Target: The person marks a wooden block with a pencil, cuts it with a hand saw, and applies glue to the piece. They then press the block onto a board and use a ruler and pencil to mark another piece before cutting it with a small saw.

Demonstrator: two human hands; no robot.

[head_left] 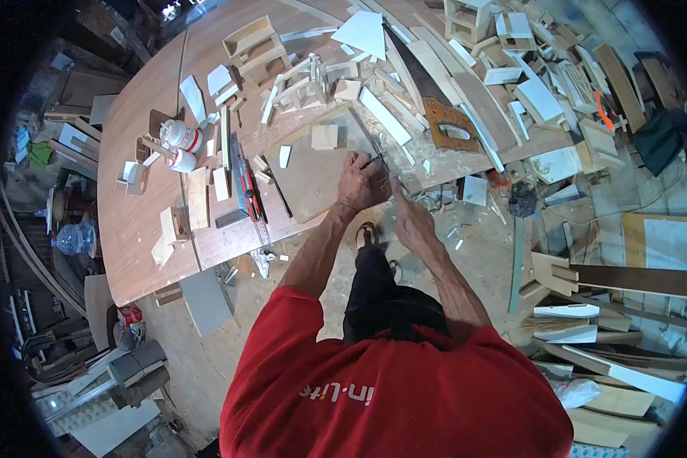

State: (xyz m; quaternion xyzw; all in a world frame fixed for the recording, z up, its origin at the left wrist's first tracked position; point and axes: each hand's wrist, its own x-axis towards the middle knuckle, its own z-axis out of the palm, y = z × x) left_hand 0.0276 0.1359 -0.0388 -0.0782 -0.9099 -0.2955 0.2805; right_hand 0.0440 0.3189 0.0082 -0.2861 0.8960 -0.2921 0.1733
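Marking a flat board [313, 172] at the worktop [137, 221] edge.
Left hand [362, 182] flat, pinning board; right hand [411, 221] loosely curled, contents unclear; next needs steady press.

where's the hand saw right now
In the head view, the hand saw lies flat on the workbench, up and right of the left hand, among white offcuts.

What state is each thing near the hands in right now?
left hand: pressed flat on the board
right hand: closed, at the board's edge; cannot tell what it holds
board: lying flat on the workbench
handsaw: lying flat, unused
glue bottles: capped, on the workbench
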